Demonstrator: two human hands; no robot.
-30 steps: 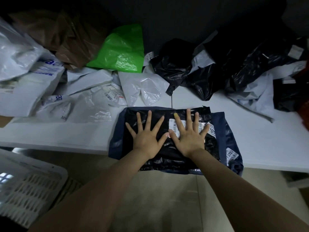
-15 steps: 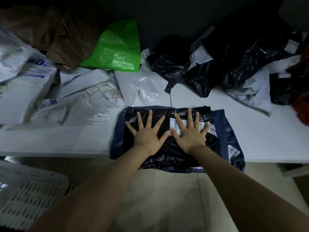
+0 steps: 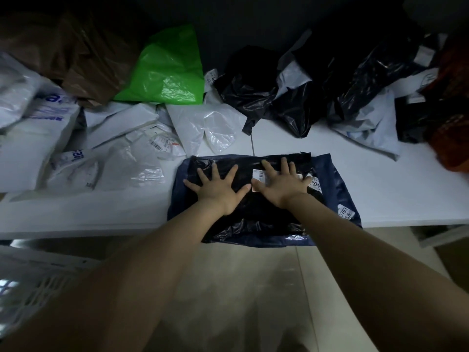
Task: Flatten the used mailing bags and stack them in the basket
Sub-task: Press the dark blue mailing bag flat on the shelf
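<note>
My left hand and right hand press open-palmed on one black bag; crumpled bags beyond them await flattening.

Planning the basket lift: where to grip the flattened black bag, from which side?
Grip the black bag by its near edge, coming from the front. That edge hangs past the table edge, so fingers can slip underneath; elsewhere it lies flat under the left hand and right hand.
</note>
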